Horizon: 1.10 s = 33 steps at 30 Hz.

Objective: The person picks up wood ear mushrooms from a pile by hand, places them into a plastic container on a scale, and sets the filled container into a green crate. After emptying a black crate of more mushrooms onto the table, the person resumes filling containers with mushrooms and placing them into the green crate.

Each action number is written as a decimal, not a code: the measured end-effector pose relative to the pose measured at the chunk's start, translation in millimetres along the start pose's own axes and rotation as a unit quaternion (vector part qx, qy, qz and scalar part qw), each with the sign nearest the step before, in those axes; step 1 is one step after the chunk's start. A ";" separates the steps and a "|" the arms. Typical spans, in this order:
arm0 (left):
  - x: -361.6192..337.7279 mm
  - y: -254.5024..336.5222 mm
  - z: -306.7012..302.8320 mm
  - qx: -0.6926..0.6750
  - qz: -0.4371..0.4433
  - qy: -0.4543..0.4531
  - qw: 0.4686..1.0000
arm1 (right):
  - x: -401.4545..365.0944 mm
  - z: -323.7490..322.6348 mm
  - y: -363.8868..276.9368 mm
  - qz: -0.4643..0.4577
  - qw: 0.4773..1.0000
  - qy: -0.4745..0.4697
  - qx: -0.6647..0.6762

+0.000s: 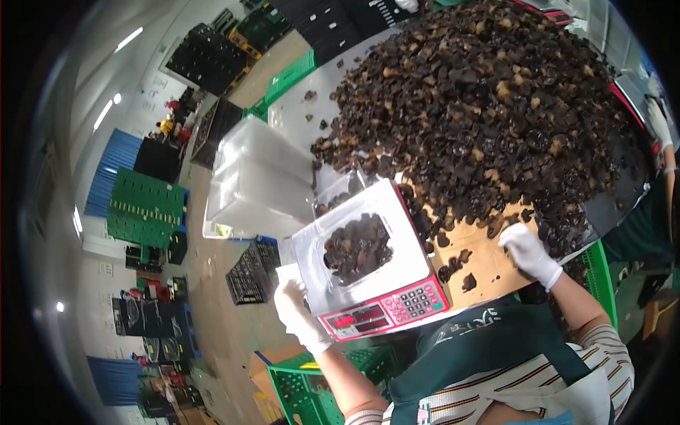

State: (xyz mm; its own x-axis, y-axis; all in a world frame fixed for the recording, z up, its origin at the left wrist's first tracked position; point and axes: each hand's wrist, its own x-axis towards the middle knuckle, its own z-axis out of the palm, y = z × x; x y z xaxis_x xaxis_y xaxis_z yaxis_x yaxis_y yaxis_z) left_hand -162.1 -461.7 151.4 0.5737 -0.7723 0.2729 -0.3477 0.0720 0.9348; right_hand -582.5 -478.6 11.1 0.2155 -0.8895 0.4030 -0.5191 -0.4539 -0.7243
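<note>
A white scale (414,248) with a red keypad panel and lit digits stands in front of me. On its plate, a clear plastic tray (309,249) holds a heap of dark wood ear mushrooms (358,249). My left hand (299,315), in a white glove, is at the scale's left edge beside the panel, its fingers extended. Over a cardboard sheet (464,244) to the right, my gloved right hand (528,253) has its fingers curled in; what they hold, if anything, is hidden. Loose mushroom pieces (457,265) lie on the cardboard near it.
A large mound of wood ear mushrooms (482,106) covers the table behind the scale. Stacked clear trays (258,177) stand at left. Green crates (333,375) are below the table edge. Another person's gloved arm (659,124) shows at far right.
</note>
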 end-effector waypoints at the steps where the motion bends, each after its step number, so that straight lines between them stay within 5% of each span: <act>1: -12.0 14.0 7.0 0.054 -0.008 0.009 0.998 | 2.2 -2.6 -3.3 0.062 0.995 0.056 0.054; 3: -45.6 41.0 35.6 0.039 0.003 -0.135 0.990 | 3.1 -6.0 -2.0 0.204 0.956 0.129 0.164; 4: -56.5 36.7 47.5 0.158 0.151 -0.255 0.942 | 9.9 -8.9 -10.6 0.284 0.899 0.157 0.295; 5: -73.2 38.5 66.0 0.157 0.206 -0.338 0.905 | 16.2 -14.1 -18.4 0.357 0.817 0.184 0.414; 7: -103.7 22.7 101.5 0.041 0.256 -0.450 0.855 | 9.2 -7.6 -1.7 0.312 0.756 0.208 0.536; 9: -132.9 8.3 124.2 0.113 0.279 -0.501 0.812 | 8.2 -6.9 -10.4 0.321 0.642 0.223 0.660; 14: -171.2 -31.9 150.6 0.297 0.319 -0.517 0.737 | -3.0 -12.0 -12.3 0.386 0.539 0.226 0.714; 17: -178.7 -50.6 162.4 0.338 0.326 -0.528 0.708 | -10.0 -12.3 -9.8 0.390 0.530 0.252 0.709; 21: -168.7 -61.9 173.7 0.249 0.314 -0.545 0.736 | -2.6 -24.2 -17.8 0.401 0.448 0.255 0.758; 22: -163.5 -52.7 177.1 0.231 0.314 -0.539 0.747 | 6.4 -30.2 -31.3 0.400 0.457 0.270 0.748; 26: -142.4 -12.7 209.4 0.196 0.301 -0.496 0.790 | -2.4 -29.3 -12.3 0.345 0.661 0.199 0.636; 29: -142.1 -21.1 249.0 0.175 0.257 -0.456 0.834 | 2.9 -36.9 -16.6 0.349 0.748 0.223 0.519; 32: -144.6 -47.0 268.0 0.196 0.382 -0.422 0.798 | 2.1 -39.4 -11.9 0.354 0.765 0.214 0.493; 33: -146.5 -54.1 265.5 0.169 0.351 -0.432 0.814 | 0.4 -38.6 -9.0 0.348 0.774 0.214 0.483</act>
State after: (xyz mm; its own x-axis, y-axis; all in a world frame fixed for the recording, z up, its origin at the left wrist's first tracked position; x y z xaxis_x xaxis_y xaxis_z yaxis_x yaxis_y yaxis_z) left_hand -424.3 -520.0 0.5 -0.5381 -0.7819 0.3147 -0.6322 0.6213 0.4629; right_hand -609.6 -472.8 39.4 -0.2394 -0.9316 -0.2736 0.5199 0.1149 -0.8464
